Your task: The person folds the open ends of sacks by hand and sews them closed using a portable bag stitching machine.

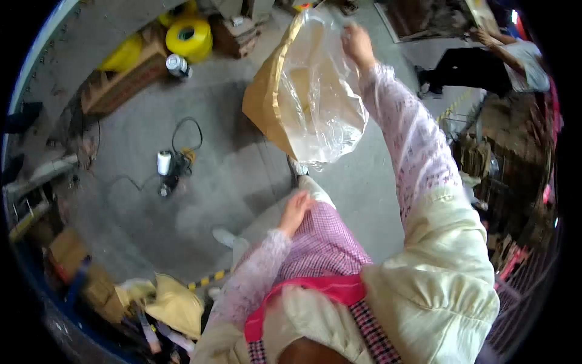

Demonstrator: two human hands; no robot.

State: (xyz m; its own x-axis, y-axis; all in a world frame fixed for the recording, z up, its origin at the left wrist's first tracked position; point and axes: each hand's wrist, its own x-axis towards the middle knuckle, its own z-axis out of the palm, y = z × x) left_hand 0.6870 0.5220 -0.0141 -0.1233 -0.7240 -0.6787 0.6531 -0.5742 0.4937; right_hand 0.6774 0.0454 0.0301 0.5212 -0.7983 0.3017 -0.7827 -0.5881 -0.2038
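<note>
My right hand [357, 47], arm stretched forward, is closed on the rim of a large brown paper bag [264, 103] that hangs above the floor. A crinkled clear plastic liner [315, 115] shows in the bag's wide mouth, which faces me. Exactly which layer the fingers pinch is hard to make out. Low in front of my checked pink apron [321, 242] is my left hand [295, 212], its fingers loosely stretched out and holding nothing. It is apart from the bag.
Yellow tape rolls [189, 39] and a long cardboard box [124, 85] are at upper left. A white spool [163, 162] and a dark corded device [177, 170] lie on the grey floor. Another person [485, 67] is at upper right. Stacked cardboard [509, 133] lines the right side.
</note>
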